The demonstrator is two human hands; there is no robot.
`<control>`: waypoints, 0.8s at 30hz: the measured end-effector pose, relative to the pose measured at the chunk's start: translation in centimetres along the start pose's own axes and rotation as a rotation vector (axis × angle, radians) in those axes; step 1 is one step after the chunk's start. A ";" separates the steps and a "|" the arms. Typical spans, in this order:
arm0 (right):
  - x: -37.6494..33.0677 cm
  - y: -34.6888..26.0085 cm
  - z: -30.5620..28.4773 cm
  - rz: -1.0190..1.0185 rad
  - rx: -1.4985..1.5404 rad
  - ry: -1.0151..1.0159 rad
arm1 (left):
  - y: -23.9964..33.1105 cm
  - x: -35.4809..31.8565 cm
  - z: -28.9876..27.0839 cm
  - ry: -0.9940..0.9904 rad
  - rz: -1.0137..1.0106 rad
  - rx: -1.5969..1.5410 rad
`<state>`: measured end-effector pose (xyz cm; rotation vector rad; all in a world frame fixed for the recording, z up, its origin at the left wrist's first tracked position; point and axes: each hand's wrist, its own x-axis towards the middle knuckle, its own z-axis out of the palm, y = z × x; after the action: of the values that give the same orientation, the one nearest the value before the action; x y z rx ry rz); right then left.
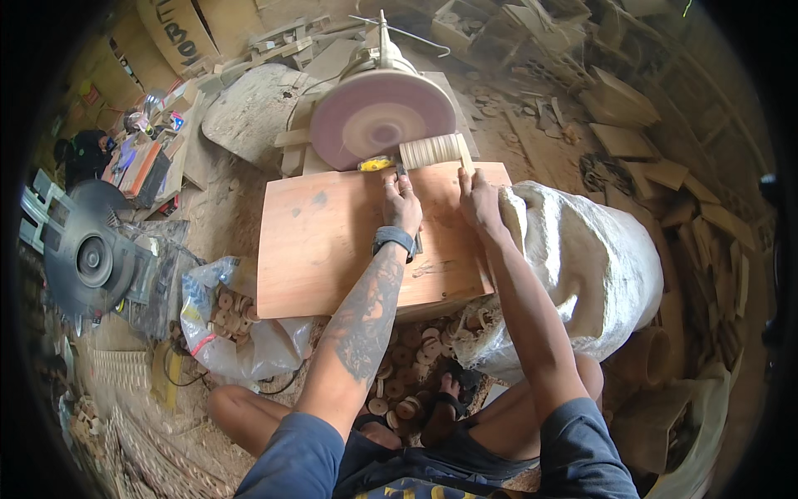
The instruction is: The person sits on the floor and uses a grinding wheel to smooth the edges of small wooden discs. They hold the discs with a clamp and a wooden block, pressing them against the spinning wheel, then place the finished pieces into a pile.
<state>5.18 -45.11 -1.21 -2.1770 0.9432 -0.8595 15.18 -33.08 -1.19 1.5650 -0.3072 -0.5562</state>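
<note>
1. A ribbed cylinder of pale wooden discs (429, 152), packed side by side, lies crosswise just past the far edge of the wooden board, in front of the lower right rim of the sanding wheel; whether the two touch cannot be told
2. A narrow wooden strip (465, 153) stands at the cylinder's right end, running down to the right hand (480, 198), whose fingers are closed on its near end
3. The left hand (401, 202) is at the board's far edge, below the cylinder's left end, fingers pointing forward; a dark, slim tool (419, 244) shows beside and beneath it, and I cannot tell whether the hand grips it
4. A yellow object (376, 164) sits just beyond the left fingers, near the wheel's lower rim
5. A dark band (393, 239) circles the left wrist
6. The smooth, reddish wooden board (303, 249) spreads beneath both hands
7. The round, mauve sanding wheel (349, 112) faces the person, with its machine (378, 58) behind
8. A bulky white sack (611, 258) leans right of the board, beside the right forearm
9. Loose wooden discs (403, 376) lie around the person's feet, and more show in a clear plastic bag (249, 356) at the left
10. Farther left stands a grey machine with a round plate (75, 241); wood offcuts (706, 258) crowd the right side
</note>
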 end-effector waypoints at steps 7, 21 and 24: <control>0.1 0.8 0.2 -0.060 -0.106 0.004 | -0.9 0.6 0.7 0.109 0.163 0.168; 0.0 0.8 0.1 -0.013 -0.087 -0.018 | -5.2 3.9 1.3 0.223 0.289 0.255; 0.2 1.2 0.2 -0.025 -0.126 -0.025 | -4.5 3.5 1.1 0.182 0.235 0.259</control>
<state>4.99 -45.89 -2.16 -2.3057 0.9833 -0.8018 16.94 -35.44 -6.14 1.7850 -0.4301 -0.1939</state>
